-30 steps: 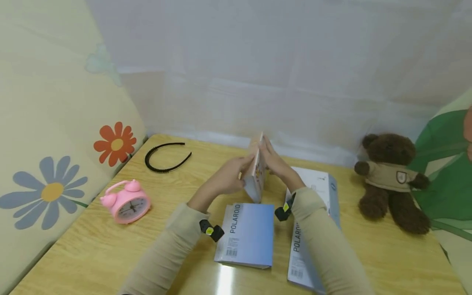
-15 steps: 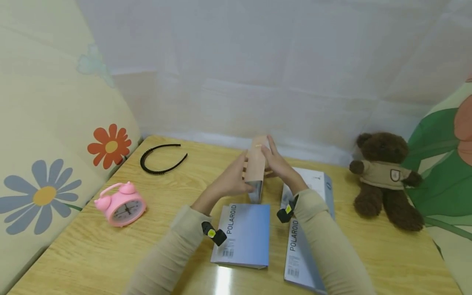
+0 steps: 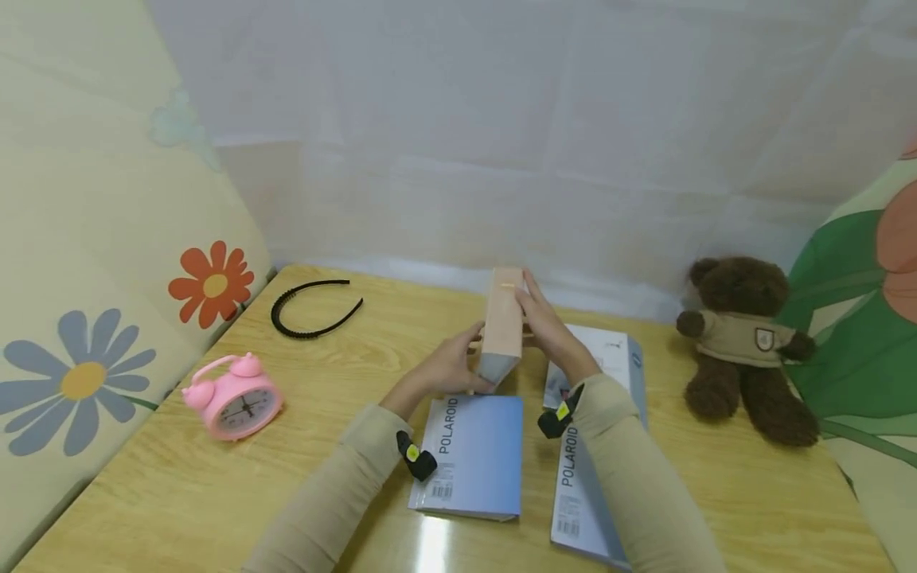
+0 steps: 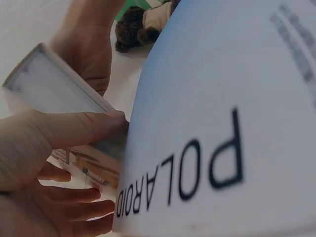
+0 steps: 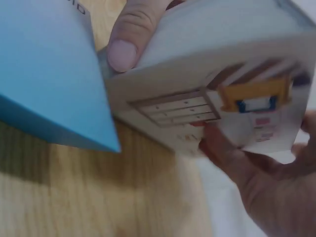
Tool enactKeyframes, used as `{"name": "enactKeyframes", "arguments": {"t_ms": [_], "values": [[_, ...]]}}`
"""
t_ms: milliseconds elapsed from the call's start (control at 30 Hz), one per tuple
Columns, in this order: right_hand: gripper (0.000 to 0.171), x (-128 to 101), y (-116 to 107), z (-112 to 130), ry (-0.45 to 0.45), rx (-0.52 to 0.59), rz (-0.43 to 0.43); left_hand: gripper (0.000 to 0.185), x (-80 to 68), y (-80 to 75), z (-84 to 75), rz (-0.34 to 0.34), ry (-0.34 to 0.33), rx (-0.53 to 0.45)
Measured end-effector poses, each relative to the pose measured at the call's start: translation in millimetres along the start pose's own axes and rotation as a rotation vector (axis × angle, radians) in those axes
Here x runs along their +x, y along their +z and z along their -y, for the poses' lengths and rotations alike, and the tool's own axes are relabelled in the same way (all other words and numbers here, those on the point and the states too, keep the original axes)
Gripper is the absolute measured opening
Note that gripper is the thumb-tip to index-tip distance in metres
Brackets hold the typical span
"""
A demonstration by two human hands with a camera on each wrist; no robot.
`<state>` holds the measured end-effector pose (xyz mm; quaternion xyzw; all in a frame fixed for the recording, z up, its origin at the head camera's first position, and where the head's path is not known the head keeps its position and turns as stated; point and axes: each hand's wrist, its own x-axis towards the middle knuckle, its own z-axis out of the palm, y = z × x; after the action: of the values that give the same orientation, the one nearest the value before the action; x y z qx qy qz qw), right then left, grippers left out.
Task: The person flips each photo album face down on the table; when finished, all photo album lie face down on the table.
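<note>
A thick photo album [image 3: 503, 322] with a pale pink spine is held between both hands near the table's back middle, spine facing up. My left hand [image 3: 446, 366] grips its near end, thumb along the page edges and the other fingers beneath, as the left wrist view shows. On the far right side my right hand [image 3: 550, 333] holds the album, its thumb near the spine. Drawings of furniture cover the album's side [image 5: 173, 111]. Just in front lies a blue-and-white POLAROID album [image 3: 476, 458], close to the left thumb.
Another POLAROID album [image 3: 573, 493] lies partly under the right forearm, beside a white-and-blue box or album [image 3: 605, 350]. A pink alarm clock [image 3: 236, 398] and black headband [image 3: 286, 322] are at left. A brown teddy bear [image 3: 741, 338] sits at right.
The album has turned so its pink spine shows from above instead of its edge. The left hand has shifted lower toward its near end; the right hand stays at its right side.
</note>
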<state>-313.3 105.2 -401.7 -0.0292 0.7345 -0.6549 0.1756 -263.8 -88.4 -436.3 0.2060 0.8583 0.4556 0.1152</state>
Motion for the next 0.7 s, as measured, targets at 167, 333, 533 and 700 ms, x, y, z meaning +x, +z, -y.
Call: {"name": "enactKeyframes", "arguments": {"t_ms": [167,333,533,700], "values": [[0.056,-1.0,-0.4,-10.6,-0.052,-0.211,-0.172,0.103,-0.7,-3.4,3.9,-0.031,0.004,0.159],[0.052,-3.4,1.3,-30.8,-0.109,-0.630,-0.214,0.089,-3.9,-1.5,9.4,-0.068,-0.075,0.331],[0.051,-10.0,5.6,-42.9,-0.110,-0.769,-0.136,0.083,-3.9,1.6,9.7,-0.079,-0.134,0.464],[0.045,-16.6,0.9,-35.6,-0.171,-0.830,-0.114,0.086,-4.4,-12.9,0.0,-0.053,-0.127,0.374]]}}
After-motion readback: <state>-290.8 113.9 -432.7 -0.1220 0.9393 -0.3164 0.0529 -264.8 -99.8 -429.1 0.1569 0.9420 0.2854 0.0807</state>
